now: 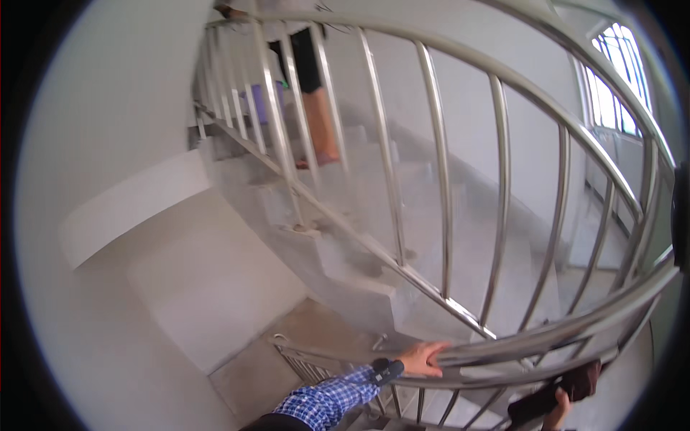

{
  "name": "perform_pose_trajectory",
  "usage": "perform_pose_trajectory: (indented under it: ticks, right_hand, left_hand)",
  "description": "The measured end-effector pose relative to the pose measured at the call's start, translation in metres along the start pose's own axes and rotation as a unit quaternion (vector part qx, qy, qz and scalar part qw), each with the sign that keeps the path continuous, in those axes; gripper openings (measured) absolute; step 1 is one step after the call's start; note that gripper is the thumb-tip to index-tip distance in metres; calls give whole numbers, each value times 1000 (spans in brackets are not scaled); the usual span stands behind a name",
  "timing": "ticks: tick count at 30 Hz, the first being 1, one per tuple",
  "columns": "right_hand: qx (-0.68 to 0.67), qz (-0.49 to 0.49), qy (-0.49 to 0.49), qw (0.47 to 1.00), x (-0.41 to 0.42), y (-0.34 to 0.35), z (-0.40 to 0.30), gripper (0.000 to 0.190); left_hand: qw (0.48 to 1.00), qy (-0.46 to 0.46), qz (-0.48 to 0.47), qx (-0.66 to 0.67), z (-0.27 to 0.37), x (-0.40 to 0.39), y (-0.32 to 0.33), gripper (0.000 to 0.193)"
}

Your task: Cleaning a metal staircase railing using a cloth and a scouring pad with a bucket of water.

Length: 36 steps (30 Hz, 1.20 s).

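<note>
My left hand (423, 360) is on the end of a shiny metal handrail (517, 347), with the thumb and fingers around the tube. A blue-and-white checked sleeve (329, 401) covers that arm, and a dark device (387, 372) is strapped at the wrist. Low on the right, my right hand (561, 407) holds a dark maroon item (585, 380), perhaps cloth or a soft case. Part of this item and most of the right arm are hidden or cut off by the lower edge.
Metal balusters (442, 172) line a concrete staircase (350, 258). Higher up stands a person (318, 118) in dark shorts, beside a purple bucket (264, 102). A lower railing (302, 361) and a landing (259, 355) show below. A barred window (617, 81) is at right.
</note>
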State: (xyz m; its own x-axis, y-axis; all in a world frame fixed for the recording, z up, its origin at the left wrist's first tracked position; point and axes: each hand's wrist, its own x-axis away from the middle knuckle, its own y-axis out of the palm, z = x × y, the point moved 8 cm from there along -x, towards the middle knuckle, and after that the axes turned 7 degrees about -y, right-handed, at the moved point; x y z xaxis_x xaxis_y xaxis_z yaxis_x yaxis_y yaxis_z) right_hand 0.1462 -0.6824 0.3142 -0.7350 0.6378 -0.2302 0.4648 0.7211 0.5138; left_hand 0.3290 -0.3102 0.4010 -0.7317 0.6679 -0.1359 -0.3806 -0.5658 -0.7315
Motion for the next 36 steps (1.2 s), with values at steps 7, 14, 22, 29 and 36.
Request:
perform_pose_trajectory:
  ticks: [7, 14, 22, 29, 36]
  right_hand:
    - [104, 69, -48, 991, -10, 24, -21, 44]
    - [195, 96, -291, 932, -13, 35, -67, 25]
    - [-92, 132, -226, 961, -11, -13, -55, 42]
    - [-90, 165, -221, 957, -3, -11, -77, 46]
    - [-7, -15, -267, 964, -4, 1, -78, 36]
  left_hand:
    - [999, -25, 42, -15, -11, -4, -8, 75]
    - [993, 75, 87, 35, 10, -10, -20, 70]
    - [995, 31, 84, 33, -13, 31, -16, 69]
    - [993, 82, 85, 7, 14, 26, -10, 68]
    - [996, -21, 82, 23, 33, 26, -12, 73]
